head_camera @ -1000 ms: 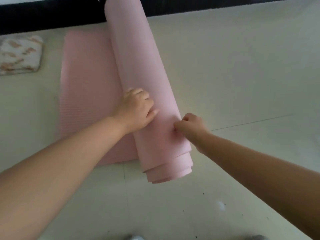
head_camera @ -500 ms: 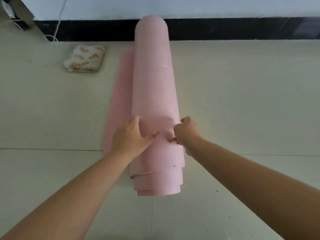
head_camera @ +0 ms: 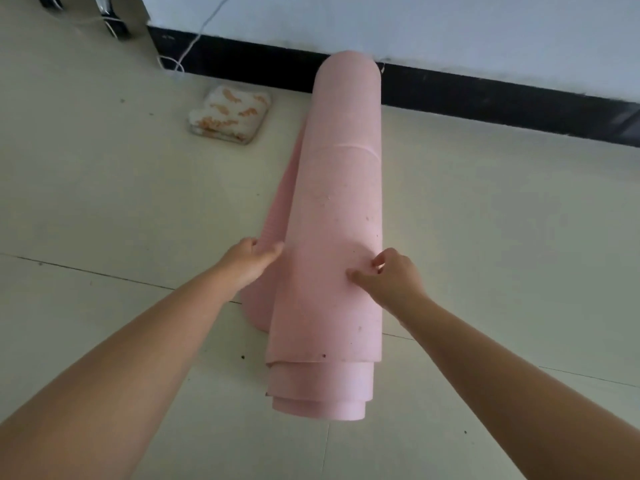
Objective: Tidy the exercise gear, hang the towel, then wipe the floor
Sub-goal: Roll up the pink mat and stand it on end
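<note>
Rolling a pink exercise mat on the floor

Lying lengthwise on the pale tiled floor (head_camera: 104, 188), a pink exercise mat (head_camera: 341, 209) is almost fully rolled, its far end reaching toward a black baseboard (head_camera: 485, 95). The left hand (head_camera: 247, 261) is gripping the mat's loose ribbed edge, thumb on top and fingers curled beneath. The right hand (head_camera: 389, 277) is resting on the roll's right side, fingers bent and thumb pressing the surface. A folded white towel (head_camera: 230, 114) with orange markings is lying on the floor left of the roll, near a white cable (head_camera: 194, 46).
</note>
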{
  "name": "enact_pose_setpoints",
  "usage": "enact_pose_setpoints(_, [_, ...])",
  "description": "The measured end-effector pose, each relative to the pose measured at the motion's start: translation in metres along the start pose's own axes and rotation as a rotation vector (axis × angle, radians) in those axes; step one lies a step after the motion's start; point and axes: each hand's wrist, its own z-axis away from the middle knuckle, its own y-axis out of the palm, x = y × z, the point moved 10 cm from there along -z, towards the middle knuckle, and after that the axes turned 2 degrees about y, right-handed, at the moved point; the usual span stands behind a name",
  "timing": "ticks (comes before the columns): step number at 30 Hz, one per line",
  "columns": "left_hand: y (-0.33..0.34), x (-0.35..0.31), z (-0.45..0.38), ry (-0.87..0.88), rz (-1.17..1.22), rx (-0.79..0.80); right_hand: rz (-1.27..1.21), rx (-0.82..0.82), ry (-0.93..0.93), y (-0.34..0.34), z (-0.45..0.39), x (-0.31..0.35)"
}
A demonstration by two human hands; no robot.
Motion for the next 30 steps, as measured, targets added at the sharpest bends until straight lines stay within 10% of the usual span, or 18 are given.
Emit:
enact_pose_setpoints(13, [-0.005,0.003,-0.048,-0.078,-0.004,-0.080,0.158,-0.142,-0.057,-0.025,-0.013,-0.009])
enact_pose_setpoints(24, [0.027,-0.063,-0.060,0.105,0.253,0.088,-0.114,0.353,-0.064,-0.014,-0.049,-0.023])
enact_pose_setpoints(30, [0.044,-0.081,-0.065,0.064,0.227,0.214,-0.435,0.065,0.016,-0.045,-0.087,-0.026])
